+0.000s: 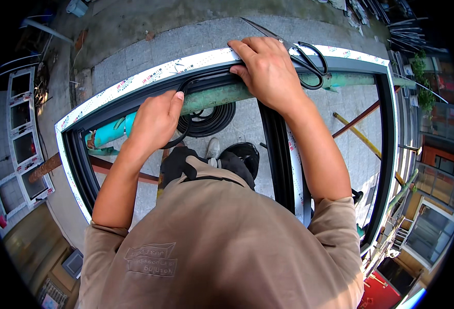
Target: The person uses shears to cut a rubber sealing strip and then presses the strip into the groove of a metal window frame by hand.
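L hand (155, 121) is pinching a black rubber gasket strip (196, 85) w/ fingers clamped on it, just below the window frame (149, 77) top rail. R hand (268, 69) is pressing flat on that rail, fingers together, w/ black scissors (301, 59) looped on it. Gasket coil (214, 118) is lying beneath the frame.

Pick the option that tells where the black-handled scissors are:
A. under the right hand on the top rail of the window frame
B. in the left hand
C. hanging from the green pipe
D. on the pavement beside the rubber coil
A: the scissors lie on the window frame top rail, partly covered by the right hand, while the left hand grips the black rubber strip.
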{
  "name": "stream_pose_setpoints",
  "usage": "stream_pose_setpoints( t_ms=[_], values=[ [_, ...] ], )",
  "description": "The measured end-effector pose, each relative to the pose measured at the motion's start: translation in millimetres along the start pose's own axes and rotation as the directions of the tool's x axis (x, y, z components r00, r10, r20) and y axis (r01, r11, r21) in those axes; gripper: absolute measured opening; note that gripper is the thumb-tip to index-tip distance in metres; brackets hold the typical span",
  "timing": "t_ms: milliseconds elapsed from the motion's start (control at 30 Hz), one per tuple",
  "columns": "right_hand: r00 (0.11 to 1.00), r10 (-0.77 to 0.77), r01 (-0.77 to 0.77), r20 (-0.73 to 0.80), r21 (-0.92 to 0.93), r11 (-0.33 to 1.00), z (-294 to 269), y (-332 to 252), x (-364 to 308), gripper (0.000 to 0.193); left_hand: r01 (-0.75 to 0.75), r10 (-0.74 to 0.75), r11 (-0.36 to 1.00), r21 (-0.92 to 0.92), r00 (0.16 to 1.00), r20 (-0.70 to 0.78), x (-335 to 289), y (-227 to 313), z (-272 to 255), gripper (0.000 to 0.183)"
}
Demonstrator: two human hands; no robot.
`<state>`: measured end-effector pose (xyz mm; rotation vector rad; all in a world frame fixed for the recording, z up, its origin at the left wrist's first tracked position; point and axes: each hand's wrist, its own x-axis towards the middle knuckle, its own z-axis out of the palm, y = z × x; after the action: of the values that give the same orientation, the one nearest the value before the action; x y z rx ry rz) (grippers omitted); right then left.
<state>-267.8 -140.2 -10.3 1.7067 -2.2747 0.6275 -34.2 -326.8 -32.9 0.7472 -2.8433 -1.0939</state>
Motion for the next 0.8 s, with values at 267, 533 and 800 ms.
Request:
stream_pose_setpoints(
  t_ms=[267,533,800],
  values=[
    [0.999,-0.005,0.009,0.039,-0.111,0.994,5,-7,-2,0.051,-0.022,0.022,0.999,0.039,1.0,0.01,4,-1,-5,0.051],
    [0.999,0.008,-0.005,0.043,-0.077,0.997,4,-13,6,0.046,-0.053,0.053,0.997,0.055,0.999,0.01,6,-3,-7,0.052],
    [0.997,0.057,-0.058,0.052,0.011,0.998,7,-20,11,0.053,-0.041,0.038,0.998,0.037,0.997,0.068,9,0,-19,0.056]
  ],
)
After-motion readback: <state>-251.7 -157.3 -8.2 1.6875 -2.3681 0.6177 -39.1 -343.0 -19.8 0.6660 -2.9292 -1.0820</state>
